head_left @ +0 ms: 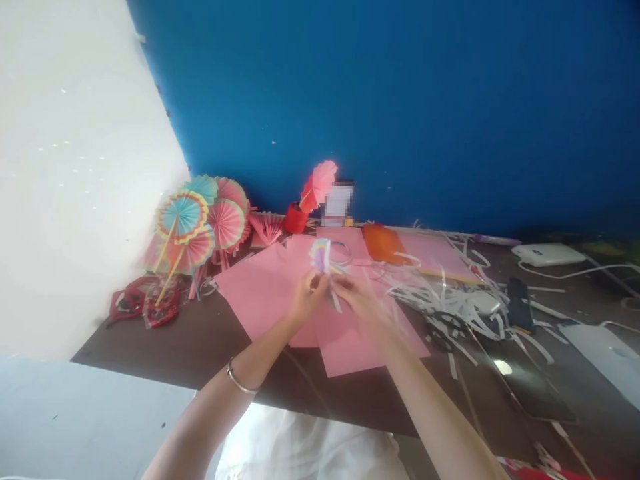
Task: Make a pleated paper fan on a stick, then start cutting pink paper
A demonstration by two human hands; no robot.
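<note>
Above the pink paper sheets point(255, 287), my left hand point(307, 293) is closed around the lower end of a small pleated paper fan point(320, 255) in pale purple, yellow and blue. Close beside it, my right hand point(353, 293) pinches at the fan's edge, where a white paper strip point(337, 303) hangs down between the hands. The fingertips nearly meet, and blur hides exactly what each one grips. Just behind the fan, a ring-shaped roll of clear tape point(341, 252) appears to lie on the pink paper.
Finished paper fans point(183, 217) stand at the left, by red packets point(130, 300). At the back, a pink fan point(320, 183) leans in a red roll point(296, 218). Tangled white paper strips point(465, 310), a dark tablet point(525, 380) and a white device point(547, 253) lie to the right.
</note>
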